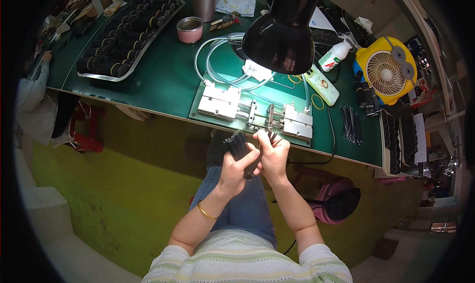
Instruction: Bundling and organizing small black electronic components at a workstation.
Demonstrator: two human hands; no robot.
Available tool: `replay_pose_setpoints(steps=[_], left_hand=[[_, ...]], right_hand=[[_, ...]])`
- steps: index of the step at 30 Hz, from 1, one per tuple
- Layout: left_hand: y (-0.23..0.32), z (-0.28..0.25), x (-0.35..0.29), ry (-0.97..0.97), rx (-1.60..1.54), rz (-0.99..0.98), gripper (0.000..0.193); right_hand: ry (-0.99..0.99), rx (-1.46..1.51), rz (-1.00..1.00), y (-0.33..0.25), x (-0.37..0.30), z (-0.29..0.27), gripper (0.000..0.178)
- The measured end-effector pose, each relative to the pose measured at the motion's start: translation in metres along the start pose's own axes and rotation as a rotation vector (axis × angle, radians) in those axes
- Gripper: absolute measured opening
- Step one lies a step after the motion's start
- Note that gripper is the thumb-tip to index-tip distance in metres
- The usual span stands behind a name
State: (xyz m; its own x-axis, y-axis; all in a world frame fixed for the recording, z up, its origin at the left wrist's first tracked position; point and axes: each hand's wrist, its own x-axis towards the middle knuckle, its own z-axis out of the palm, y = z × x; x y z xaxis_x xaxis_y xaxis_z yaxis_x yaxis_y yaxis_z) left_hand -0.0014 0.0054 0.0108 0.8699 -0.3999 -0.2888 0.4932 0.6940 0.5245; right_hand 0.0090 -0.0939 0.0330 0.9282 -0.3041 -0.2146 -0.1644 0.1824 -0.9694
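From my head view, the lower end of the bundle of thin black strips (237, 148) disappears behind my own fingers. What my right hand (273, 155) pinches is hard to make out; a few dark strip ends (275, 136) poke up beside its bent fingers, right at the near edge of the metal fixture (217, 103), and I can't tell whether they touch it. The black lamp (282, 43) covers part of the table (163, 90) behind, and a co-worker (34, 97) on my left is cut off by the dark rim.

My left hand (235, 173) is closed around the bundle, thumb across it. It sits in front of the table's edge, tilted a little left, dull black with paler tips on top. More loose black strips (351, 126) lie on the table to my right.

The metal tray (101, 77) at far left holds rows of black bundles (118, 43) with yellowish bands. Inside the pink cup (190, 36) I can't make anything out.
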Motion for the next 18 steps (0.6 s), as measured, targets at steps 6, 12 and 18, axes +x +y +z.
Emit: replay_pose_setpoints(steps=[6,12,18], left_hand=[[0.019,0.0,-0.009,-0.019,0.049,-0.106,0.012],[0.019,-0.009,-0.01,-0.033,0.175,-0.064,0.015],[0.012,-0.013,-0.007,-0.063,0.127,-0.062,0.014]], right_hand=[[0.014,-0.025,0.018,0.0,-0.002,-0.001,0.021],[-0.077,-0.124,-0.142,-0.005,-0.009,0.002,0.019],[-0.081,-0.057,-0.067,-0.004,-0.008,-0.001,0.017]])
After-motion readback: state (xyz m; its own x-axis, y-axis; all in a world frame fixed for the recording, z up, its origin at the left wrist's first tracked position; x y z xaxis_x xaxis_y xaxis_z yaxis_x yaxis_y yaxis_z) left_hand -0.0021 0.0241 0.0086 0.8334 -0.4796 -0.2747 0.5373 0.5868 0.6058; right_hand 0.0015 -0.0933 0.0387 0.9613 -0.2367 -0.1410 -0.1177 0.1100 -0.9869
